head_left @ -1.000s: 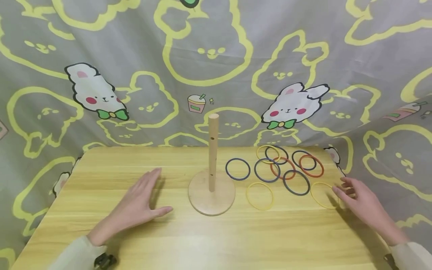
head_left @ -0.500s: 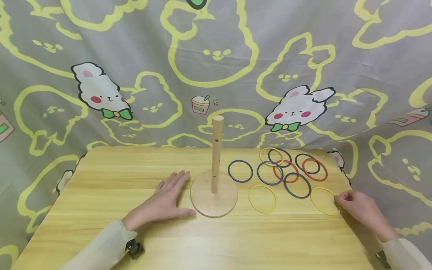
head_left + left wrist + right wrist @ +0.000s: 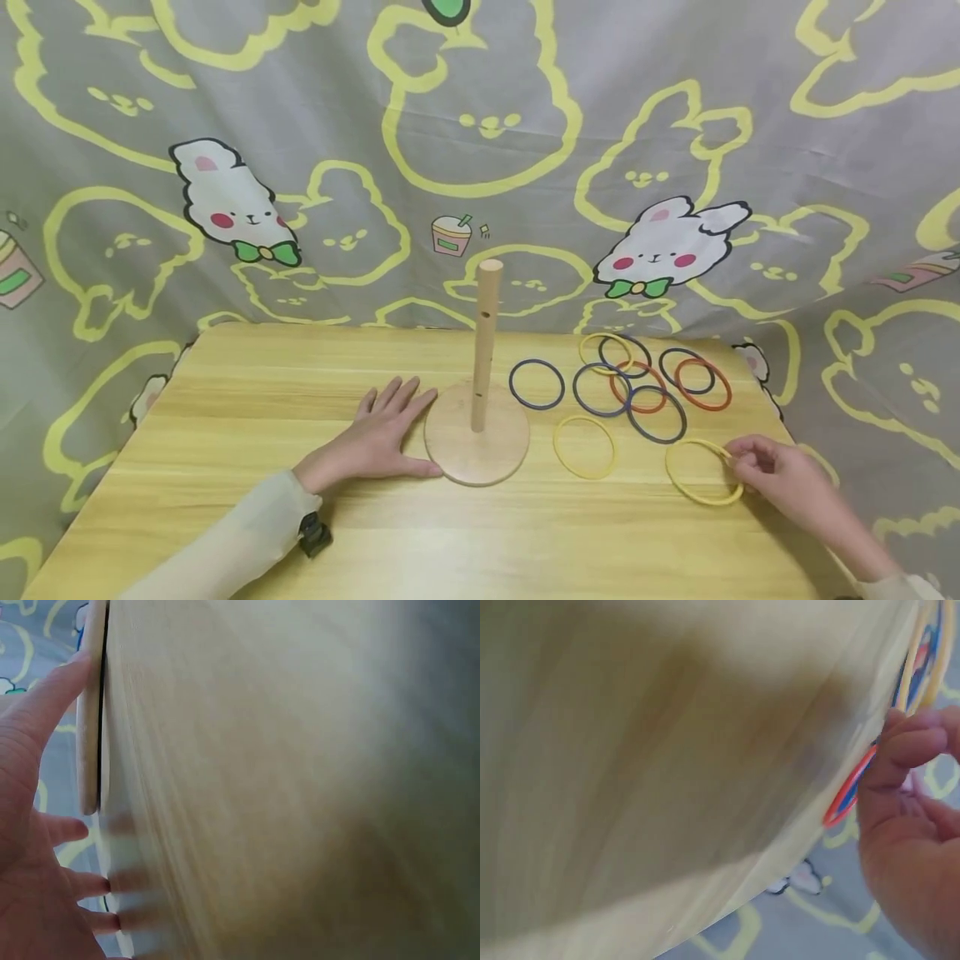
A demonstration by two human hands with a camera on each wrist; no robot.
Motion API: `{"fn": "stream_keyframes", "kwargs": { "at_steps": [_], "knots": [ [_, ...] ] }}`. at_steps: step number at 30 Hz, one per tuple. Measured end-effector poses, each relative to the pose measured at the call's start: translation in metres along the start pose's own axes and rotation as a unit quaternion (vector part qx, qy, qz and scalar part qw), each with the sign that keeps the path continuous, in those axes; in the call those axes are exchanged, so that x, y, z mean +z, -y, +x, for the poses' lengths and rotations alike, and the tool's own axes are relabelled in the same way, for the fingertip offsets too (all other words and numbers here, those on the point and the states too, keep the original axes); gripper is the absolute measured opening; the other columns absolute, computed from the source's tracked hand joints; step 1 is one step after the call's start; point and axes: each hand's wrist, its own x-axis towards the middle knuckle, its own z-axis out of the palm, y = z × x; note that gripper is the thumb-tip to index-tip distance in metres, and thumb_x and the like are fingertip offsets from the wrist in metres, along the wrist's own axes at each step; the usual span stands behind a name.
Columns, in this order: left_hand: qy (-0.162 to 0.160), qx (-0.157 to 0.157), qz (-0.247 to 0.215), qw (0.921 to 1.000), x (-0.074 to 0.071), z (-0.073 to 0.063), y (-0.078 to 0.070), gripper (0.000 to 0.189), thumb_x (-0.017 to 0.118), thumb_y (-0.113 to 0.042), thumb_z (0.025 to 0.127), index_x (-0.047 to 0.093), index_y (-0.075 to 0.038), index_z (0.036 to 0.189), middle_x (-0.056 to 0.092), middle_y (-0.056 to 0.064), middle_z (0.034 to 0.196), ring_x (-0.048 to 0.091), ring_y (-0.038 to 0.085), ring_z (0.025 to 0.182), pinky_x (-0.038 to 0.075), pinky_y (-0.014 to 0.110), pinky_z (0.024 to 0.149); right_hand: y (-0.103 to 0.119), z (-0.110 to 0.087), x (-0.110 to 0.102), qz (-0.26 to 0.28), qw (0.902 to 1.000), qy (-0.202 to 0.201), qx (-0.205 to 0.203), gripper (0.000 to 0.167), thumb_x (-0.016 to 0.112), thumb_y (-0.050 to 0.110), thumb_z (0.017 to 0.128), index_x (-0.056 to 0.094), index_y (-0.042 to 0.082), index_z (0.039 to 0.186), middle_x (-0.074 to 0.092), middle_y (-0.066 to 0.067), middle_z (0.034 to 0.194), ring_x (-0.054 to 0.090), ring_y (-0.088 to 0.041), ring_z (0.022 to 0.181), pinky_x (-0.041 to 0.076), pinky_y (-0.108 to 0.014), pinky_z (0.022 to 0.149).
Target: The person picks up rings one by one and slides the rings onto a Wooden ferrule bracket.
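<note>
Yellow ring [image 3: 712,502]: located on the right side of the bench [image 3: 375,542], in the right hand [image 3: 783,479]. We had just drawn it leftward and nearer to us, its position half a second earlier being farther back. The fingers pinched its rim at the right; we could not tell whether it was fully off the surface.

Over the same interval, we had brought the left hand [image 3: 375,442] up to the round base [image 3: 476,462]. Its fingers were extended and spread, with the thumb and index finger against the rim. We judged this to mean that the ring was secured and the base braced. The upright peg [image 3: 486,350] carried no ring.

Edges: the right hand overlapped the bench's right edge in the head view; the rear edge ran along the patterned curtain [image 3: 345,283].

Room: behind the held ring, a blue ring [image 3: 663,441] lay near. Another yellow ring [image 3: 555,450] occupied the direct line to the base. Bare surface extended on the near side, and nothing overhung the peg's top.
</note>
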Motion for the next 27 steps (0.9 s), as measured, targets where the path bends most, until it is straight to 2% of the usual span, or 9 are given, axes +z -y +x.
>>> {"fn": "stream_keyframes", "kwargs": {
  "at_steps": [3, 7, 12, 17, 23, 27],
  "knots": [
    [0.005, 0.003, -0.004, 1.0000, 0.000, 0.001, 0.000, 0.114, 0.082, -0.070, 0.087, 0.036, -0.007, 0.170, 0.021, 0.033, 0.174, 0.014, 0.058, 0.159, 0.009, 0.082, 0.118, 0.018, -0.007, 0.009, 0.042, 0.9982, -0.015, -0.040, 0.017, 0.071, -0.003, 0.102, 0.074, -0.003, 0.118, 0.064, 0.004, 0.079, 0.059, -0.004, 0.065, 0.047, -0.024, 0.054],
    [0.012, 0.001, -0.013, 0.9998, -0.001, 0.003, 0.000, 0.111, 0.082, -0.069, 0.088, 0.037, -0.012, 0.171, 0.020, 0.031, 0.175, 0.012, 0.057, 0.160, 0.007, 0.082, 0.118, 0.047, -0.010, 0.016, 0.068, 0.9942, -0.022, -0.080, 0.019, 0.072, -0.006, 0.102, 0.073, 0.000, 0.120, 0.064, -0.003, 0.085, 0.058, -0.005, 0.063, 0.046, -0.024, 0.053],
    [0.016, 0.003, -0.017, 0.9997, -0.003, 0.004, -0.001, 0.110, 0.082, -0.069, 0.088, 0.037, -0.013, 0.171, 0.021, 0.031, 0.174, 0.011, 0.058, 0.160, 0.007, 0.083, 0.117, 0.090, -0.009, 0.022, 0.108, 0.9894, -0.014, -0.095, 0.021, 0.072, -0.007, 0.102, 0.071, 0.000, 0.121, 0.065, -0.004, 0.088, 0.059, -0.008, 0.064, 0.047, -0.027, 0.052],
    [0.014, 0.008, 0.002, 0.9999, -0.004, 0.005, -0.001, 0.110, 0.080, -0.071, 0.088, 0.038, -0.012, 0.171, 0.024, 0.032, 0.173, 0.017, 0.059, 0.158, 0.012, 0.085, 0.115, 0.135, -0.007, 0.027, 0.161, 0.9780, -0.016, -0.132, 0.022, 0.072, -0.009, 0.100, 0.070, 0.004, 0.118, 0.066, -0.006, 0.085, 0.060, -0.012, 0.063, 0.049, -0.029, 0.052],
    [0.010, 0.011, 0.018, 0.9997, -0.005, 0.004, -0.001, 0.110, 0.080, -0.073, 0.088, 0.039, -0.012, 0.170, 0.026, 0.032, 0.172, 0.022, 0.059, 0.157, 0.018, 0.087, 0.111, 0.183, 0.002, 0.034, 0.202, 0.9611, 0.001, -0.189, 0.028, 0.071, -0.013, 0.097, 0.070, 0.006, 0.117, 0.064, -0.004, 0.090, 0.058, -0.013, 0.062, 0.049, -0.029, 0.051],
    [0.012, 0.012, 0.022, 0.9996, -0.005, 0.004, -0.001, 0.110, 0.079, -0.073, 0.088, 0.039, -0.012, 0.170, 0.027, 0.032, 0.172, 0.023, 0.060, 0.156, 0.021, 0.088, 0.108, 0.214, 0.010, 0.036, 0.231, 0.9515, 0.016, -0.203, 0.029, 0.069, -0.014, 0.098, 0.070, 0.005, 0.119, 0.064, -0.005, 0.091, 0.058, -0.013, 0.063, 0.050, -0.029, 0.050]
  ]
}}
